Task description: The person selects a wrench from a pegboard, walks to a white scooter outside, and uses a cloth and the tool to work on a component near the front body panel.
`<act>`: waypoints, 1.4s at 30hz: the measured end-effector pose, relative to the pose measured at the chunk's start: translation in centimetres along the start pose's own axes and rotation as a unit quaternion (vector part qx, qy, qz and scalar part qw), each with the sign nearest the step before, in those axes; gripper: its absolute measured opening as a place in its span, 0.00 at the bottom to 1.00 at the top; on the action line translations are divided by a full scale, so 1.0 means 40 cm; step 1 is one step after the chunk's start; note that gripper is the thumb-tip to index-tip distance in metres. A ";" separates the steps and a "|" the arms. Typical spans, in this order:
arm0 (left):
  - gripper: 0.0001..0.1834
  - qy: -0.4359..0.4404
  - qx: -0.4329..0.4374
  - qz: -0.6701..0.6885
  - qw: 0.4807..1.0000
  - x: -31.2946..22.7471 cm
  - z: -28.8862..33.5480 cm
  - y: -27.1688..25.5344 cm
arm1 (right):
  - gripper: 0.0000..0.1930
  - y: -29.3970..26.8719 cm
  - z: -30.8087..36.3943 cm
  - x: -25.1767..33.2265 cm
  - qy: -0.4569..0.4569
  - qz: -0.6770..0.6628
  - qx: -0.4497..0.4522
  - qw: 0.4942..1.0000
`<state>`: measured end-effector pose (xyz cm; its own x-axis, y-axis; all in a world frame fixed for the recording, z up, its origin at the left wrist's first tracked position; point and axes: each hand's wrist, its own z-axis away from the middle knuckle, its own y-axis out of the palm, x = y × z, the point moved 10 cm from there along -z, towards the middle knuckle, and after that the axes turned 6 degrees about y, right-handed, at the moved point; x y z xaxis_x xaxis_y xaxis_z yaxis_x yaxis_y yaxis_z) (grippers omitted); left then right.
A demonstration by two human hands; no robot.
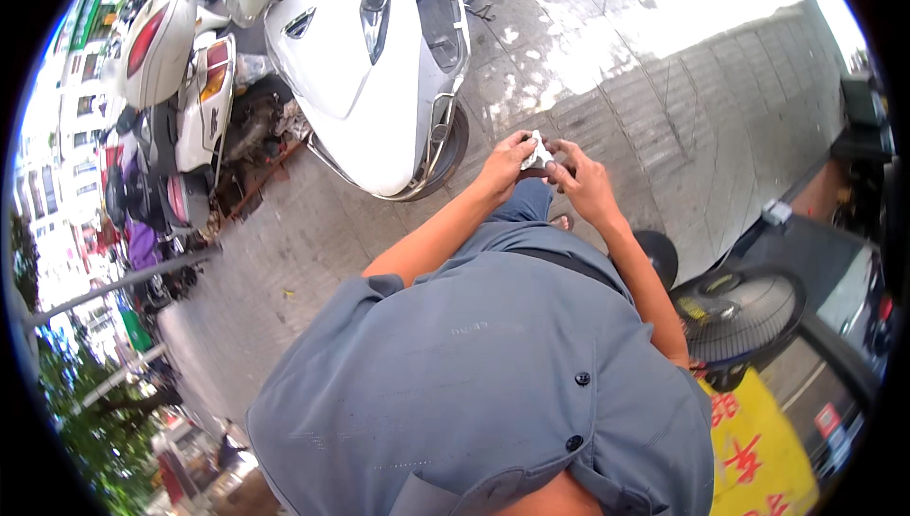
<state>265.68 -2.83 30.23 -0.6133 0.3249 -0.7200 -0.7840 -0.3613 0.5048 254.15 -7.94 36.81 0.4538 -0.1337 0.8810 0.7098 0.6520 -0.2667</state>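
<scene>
In front of my waist both hands meet around a small white crumpled thing (537, 150), perhaps paper or cloth; its kind is too small to tell. My left hand (505, 168) pinches it from the left, with the thumb over it. My right hand (585, 181) is closed on its right side, fingers bent towards it. Something dark shows just under the white piece, between the fingers, and I cannot make out what it is.
A white scooter (355, 80) stands close at front left, with more parked scooters (201, 104) beyond. Grey paving (664, 127) stretches ahead. A round fan (744, 315) and a yellow sign (758, 445) are at my right. A metal rail (128, 281) runs at far left.
</scene>
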 end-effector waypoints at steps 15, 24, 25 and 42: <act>0.14 -0.030 -0.432 0.097 0.896 0.322 0.099 -0.646 | 0.12 -0.824 0.009 -1.229 0.428 -0.142 -0.103 0.886; 0.20 0.083 -0.660 0.329 0.671 0.485 0.391 -0.690 | 0.16 -0.685 -0.554 -0.720 0.334 0.007 0.048 0.941; 0.21 0.090 -0.670 0.335 0.657 0.488 0.409 -0.702 | 0.16 -0.691 -0.619 -0.637 0.298 -0.033 0.026 0.954; 0.31 0.082 -0.658 0.358 0.657 0.544 0.288 -1.142 | 0.18 -0.422 -0.674 -0.250 0.256 0.280 0.107 0.919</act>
<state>287.03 30.82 -3.01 -0.6756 -0.4007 -0.6188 0.5298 -0.8476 -0.0295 252.16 -37.71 21.96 0.9488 -0.0310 0.3145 0.1905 0.8501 -0.4909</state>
